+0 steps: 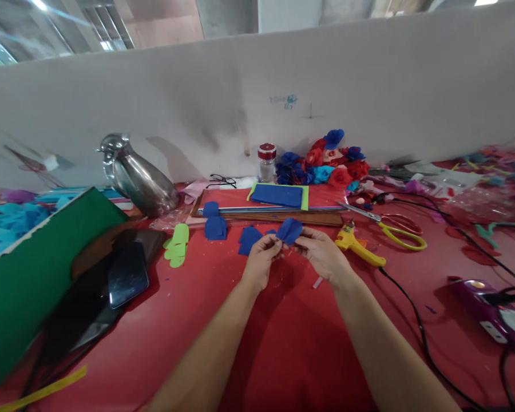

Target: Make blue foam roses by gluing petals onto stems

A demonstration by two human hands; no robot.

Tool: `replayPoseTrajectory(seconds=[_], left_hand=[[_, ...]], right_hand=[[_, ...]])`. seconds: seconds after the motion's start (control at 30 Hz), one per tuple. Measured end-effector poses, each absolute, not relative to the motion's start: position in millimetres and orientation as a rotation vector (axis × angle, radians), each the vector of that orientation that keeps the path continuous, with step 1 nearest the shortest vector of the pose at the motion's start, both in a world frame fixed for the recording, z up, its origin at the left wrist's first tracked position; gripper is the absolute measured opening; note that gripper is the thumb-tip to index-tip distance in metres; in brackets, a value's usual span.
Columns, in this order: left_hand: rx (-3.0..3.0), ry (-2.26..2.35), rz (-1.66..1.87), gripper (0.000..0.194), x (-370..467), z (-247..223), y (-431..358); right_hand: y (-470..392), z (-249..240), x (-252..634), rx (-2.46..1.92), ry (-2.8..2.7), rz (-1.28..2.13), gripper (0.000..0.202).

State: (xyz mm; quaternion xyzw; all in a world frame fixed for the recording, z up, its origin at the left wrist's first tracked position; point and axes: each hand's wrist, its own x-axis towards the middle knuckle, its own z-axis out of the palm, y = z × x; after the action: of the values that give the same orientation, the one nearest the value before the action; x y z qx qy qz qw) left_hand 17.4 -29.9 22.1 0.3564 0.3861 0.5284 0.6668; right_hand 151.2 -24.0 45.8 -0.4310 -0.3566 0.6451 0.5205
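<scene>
Between my two hands is a blue paper petal [289, 231], held up over the red table. My left hand [261, 258] pinches its lower left side. On the other side my right hand [321, 252] is closed on its right edge. Just behind my left hand lie loose blue paper pieces [249, 240], partly hidden by it. Farther left sit a small stack of blue petals [216, 228] and several lime green paper pieces [177, 246]. To the right of my right hand rests a yellow glue gun [360, 246], its cord running toward the front.
Scissors [399, 234] lie right of the glue gun, near a purple device [493, 312] with cables. Paper flowers [330, 160], a red-lidded jar [266, 163] and stacked paper sheets [278, 196] stand behind. On the left are a metal jug [139, 177], a phone [129, 274] and a green box [47, 286].
</scene>
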Motion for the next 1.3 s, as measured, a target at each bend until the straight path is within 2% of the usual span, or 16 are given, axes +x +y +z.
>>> replayPoseTrajectory(seconds=[0.37,0.93,1.17,1.3], left_hand=[[0.808,0.853,1.220,0.029,19.0,20.9,-29.9],[0.904,0.852,1.273,0.017,19.0,20.7,-30.2],[0.875,0.880,1.284,0.024,18.9,18.4,-29.3],[0.883,0.901,1.280,0.027,19.2,16.9,-28.0]], right_hand=[[-23.1,42.3,151.6,-1.026,-0.963,1.544,0.018],[-22.8,37.7,150.1,-0.947,-0.968,1.507,0.015],[-23.7,48.2,156.4,-0.887,-0.752,1.482,0.026],[-24.2,54.4,158.3,-0.893,-0.696,1.447,0.025]])
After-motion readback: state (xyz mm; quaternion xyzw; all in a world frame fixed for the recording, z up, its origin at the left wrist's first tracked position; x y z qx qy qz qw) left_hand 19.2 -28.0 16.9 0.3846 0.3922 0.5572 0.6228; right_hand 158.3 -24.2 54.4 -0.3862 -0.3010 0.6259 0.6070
